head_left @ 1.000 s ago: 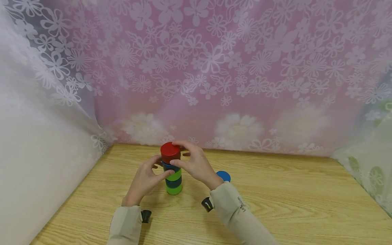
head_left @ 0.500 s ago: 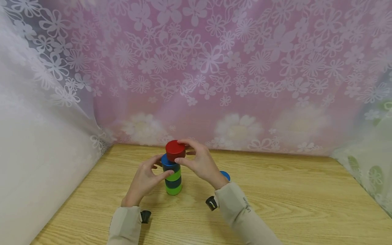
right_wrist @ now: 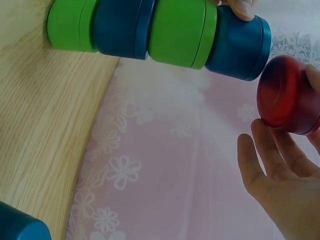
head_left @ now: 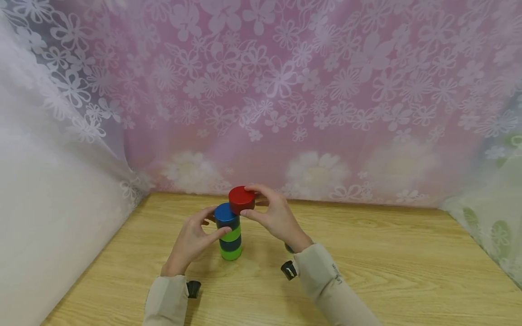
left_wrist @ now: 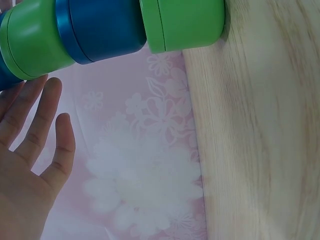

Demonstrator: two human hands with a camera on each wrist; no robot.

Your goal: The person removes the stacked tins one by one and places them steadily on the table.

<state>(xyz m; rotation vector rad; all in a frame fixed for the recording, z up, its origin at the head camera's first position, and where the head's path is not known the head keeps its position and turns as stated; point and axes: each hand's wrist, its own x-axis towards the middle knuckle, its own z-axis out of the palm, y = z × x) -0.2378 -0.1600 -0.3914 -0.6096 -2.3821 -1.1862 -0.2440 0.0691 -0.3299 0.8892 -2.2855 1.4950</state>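
Observation:
A tower of small round canisters, alternating green and blue, stands on the table. Its lowest is a green canister (left_wrist: 190,22); at its top is a blue canister (head_left: 226,213). My left hand (head_left: 190,240) grips the tower's upper part from the left, thumb in front and fingers behind. In my right hand (head_left: 277,219) a red canister (head_left: 241,200) is pinched between thumb and fingers. It is just right of the tower's top and slightly higher, its edge overlapping the blue canister in the head view. The right wrist view shows the red canister's rounded underside.
Another blue canister (right_wrist: 22,225) stands on the wooden table (head_left: 387,262) to the right of the tower, mostly hidden behind my right wrist in the head view. A pink flowered curtain (head_left: 261,113) hangs along the table's back edge, with pale cloth (head_left: 53,190) on the left.
My right hand has moved to the right with the red canister, off the tower's top, uncovering the blue canister beneath. The left hand has stayed at the tower.

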